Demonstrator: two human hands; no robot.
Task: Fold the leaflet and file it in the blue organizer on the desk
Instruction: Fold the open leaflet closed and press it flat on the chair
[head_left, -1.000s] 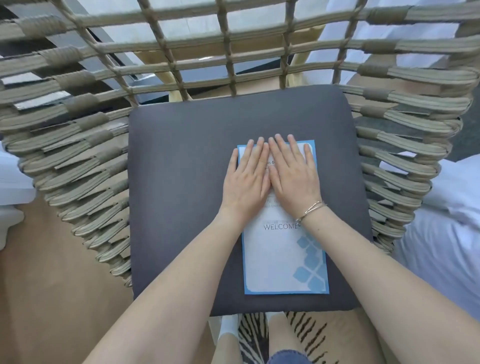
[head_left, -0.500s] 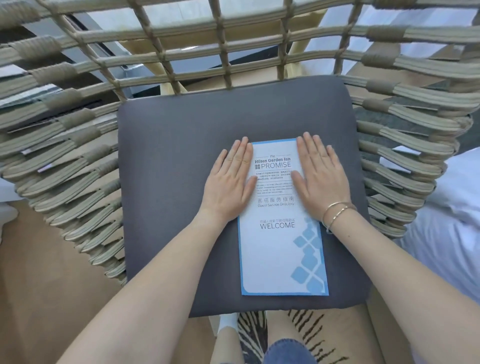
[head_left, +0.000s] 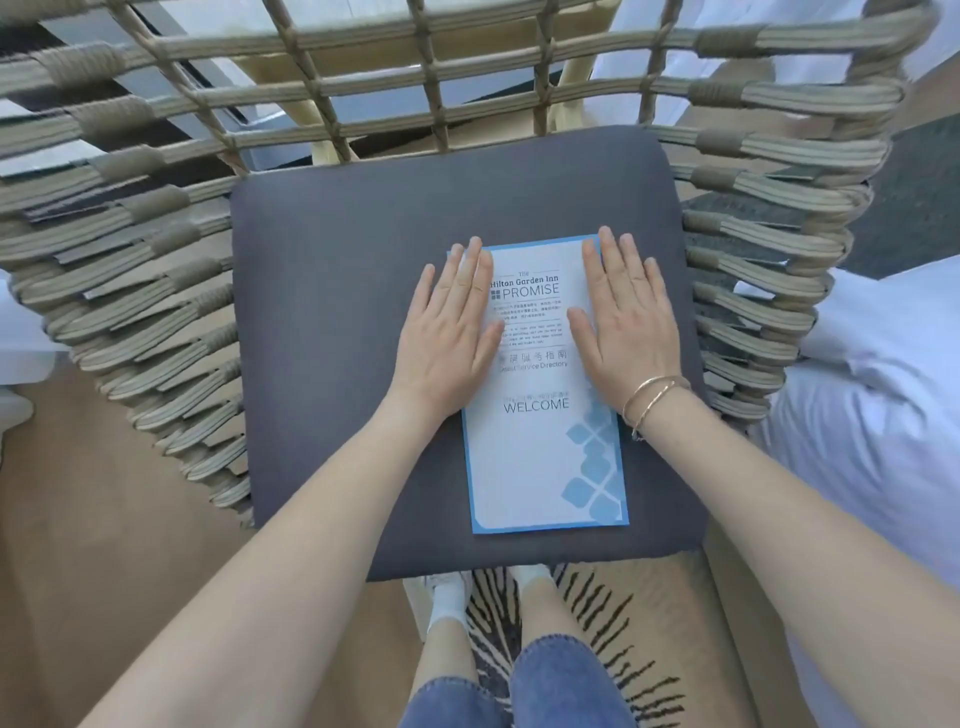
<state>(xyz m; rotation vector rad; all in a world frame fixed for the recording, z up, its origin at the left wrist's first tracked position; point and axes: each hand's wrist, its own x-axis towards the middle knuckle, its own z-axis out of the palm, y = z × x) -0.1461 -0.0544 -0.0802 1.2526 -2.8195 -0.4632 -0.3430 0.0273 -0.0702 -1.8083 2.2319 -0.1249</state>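
Note:
A white leaflet (head_left: 543, 447) with a blue border and "WELCOME" printed on it lies flat on the dark grey seat cushion (head_left: 332, 291) of a woven chair. My left hand (head_left: 451, 332) presses flat on the leaflet's upper left edge, fingers together and partly on the cushion. My right hand (head_left: 626, 322) presses flat on the upper right edge; two thin bracelets sit on that wrist. Neither hand holds anything. No blue organizer or desk is in sight.
The woven rope chair frame (head_left: 156, 270) rises around the cushion at left, back and right. White bedding (head_left: 878, 415) lies at the right. A striped rug (head_left: 613, 623) and wooden floor (head_left: 78, 545) are below, with my legs in jeans at the bottom.
My hands were together at the leaflet's top middle a second ago; they have slid apart to its left and right edges, uncovering the printed text.

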